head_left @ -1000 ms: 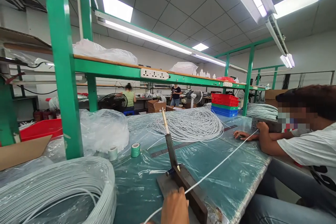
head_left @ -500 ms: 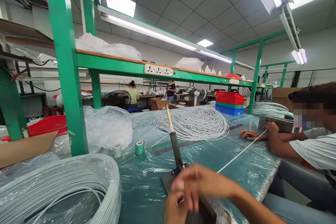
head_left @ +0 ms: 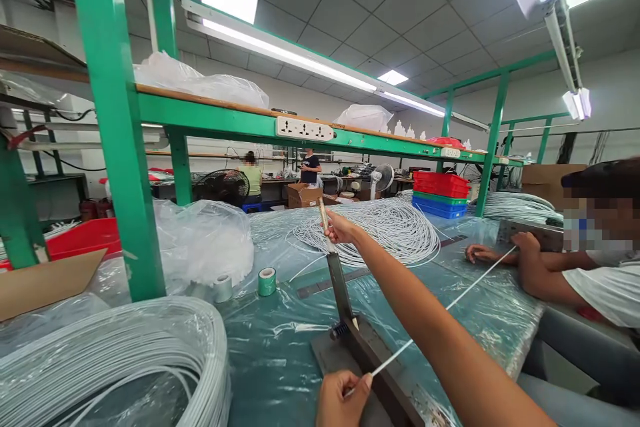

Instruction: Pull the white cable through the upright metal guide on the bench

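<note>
My left hand (head_left: 343, 399) pinches a white cable (head_left: 453, 301) against the base of a lever cutter (head_left: 367, 357) at the table's near edge. The cable runs taut to the right, to a co-worker's hands (head_left: 526, 242) at a grey metal block (head_left: 534, 234). My right hand (head_left: 339, 228) reaches forward and grips the raised cutter handle (head_left: 324, 214) near its top. The cutter blade arm (head_left: 338, 283) stands tilted up from the base.
A big coil of white cable (head_left: 117, 360) lies at front left, another coil (head_left: 380, 230) behind the cutter. Two tape rolls (head_left: 267, 281) sit by a green frame post (head_left: 125, 140). Plastic bags (head_left: 203, 240), stacked coloured trays (head_left: 440, 195), and people far back.
My right hand came up from the bottom edge, passed over the cutter base and took hold of the lever handle. My left hand stayed on the cable.
</note>
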Demonstrator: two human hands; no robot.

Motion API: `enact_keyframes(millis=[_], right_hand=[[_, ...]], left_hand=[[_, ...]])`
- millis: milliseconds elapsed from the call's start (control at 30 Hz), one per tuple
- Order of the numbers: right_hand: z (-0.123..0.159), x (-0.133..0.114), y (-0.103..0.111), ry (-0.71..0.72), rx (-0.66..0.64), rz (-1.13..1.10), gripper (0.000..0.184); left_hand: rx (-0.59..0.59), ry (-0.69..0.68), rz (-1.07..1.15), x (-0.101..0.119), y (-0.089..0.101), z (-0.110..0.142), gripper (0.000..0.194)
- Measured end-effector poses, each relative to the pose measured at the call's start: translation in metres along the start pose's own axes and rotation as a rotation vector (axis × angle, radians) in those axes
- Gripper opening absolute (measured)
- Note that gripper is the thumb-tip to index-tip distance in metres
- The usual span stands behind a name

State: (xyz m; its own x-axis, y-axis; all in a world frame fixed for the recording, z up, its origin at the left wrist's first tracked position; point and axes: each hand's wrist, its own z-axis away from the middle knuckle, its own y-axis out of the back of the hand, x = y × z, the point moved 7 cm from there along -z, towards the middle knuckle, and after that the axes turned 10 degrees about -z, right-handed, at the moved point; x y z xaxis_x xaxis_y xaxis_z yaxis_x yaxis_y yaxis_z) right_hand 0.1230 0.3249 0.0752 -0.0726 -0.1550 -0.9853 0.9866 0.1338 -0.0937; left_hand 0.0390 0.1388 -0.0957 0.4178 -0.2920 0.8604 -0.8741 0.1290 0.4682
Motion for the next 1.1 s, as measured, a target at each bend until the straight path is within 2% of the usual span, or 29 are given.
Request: enact_keyframes(millis=[133, 233, 367, 467, 633, 767, 833, 933, 1100], right_hand=[[0.009, -0.003, 0.0, -0.021, 0.017, -0.015, 0.053], [0.03, -0.014, 0.006, 0.001, 0.01, -0.026, 0.052], [0.084, -0.026, 0.019, 0.052, -0.028, -0.061, 0.052], [0.139, -0.022, 0.032, 0.06, -0.049, -0.123, 0.047], [0.231, 0.021, 0.047, -0.019, -0.034, -0.198, 0.036], [0.28, 0.066, 0.051, -0.083, 0.037, -0.177, 0.022], [0.294, 0.085, 0.054, -0.115, 0.097, -0.184, 0.022], [0.303, 0.108, 0.057, -0.159, 0.113, -0.212, 0.029], [0.312, 0.131, 0.059, -0.23, 0.179, -0.161, 0.039]], left_hand=[[0.005, 0.022, 0.017, -0.007, -0.002, -0.001, 0.041], [0.009, 0.036, 0.036, -0.01, -0.004, -0.002, 0.042], [0.017, 0.043, 0.095, -0.005, -0.001, -0.001, 0.042], [-0.044, 0.059, 0.129, 0.002, 0.0, 0.002, 0.04], [-0.089, 0.083, 0.136, 0.009, 0.004, 0.004, 0.038], [-0.102, 0.088, 0.142, 0.01, 0.005, 0.004, 0.036], [-0.1, 0.089, 0.144, 0.012, 0.005, 0.004, 0.036], [-0.094, 0.084, 0.151, 0.015, 0.007, 0.005, 0.035], [-0.088, 0.079, 0.162, 0.015, 0.007, 0.006, 0.035]])
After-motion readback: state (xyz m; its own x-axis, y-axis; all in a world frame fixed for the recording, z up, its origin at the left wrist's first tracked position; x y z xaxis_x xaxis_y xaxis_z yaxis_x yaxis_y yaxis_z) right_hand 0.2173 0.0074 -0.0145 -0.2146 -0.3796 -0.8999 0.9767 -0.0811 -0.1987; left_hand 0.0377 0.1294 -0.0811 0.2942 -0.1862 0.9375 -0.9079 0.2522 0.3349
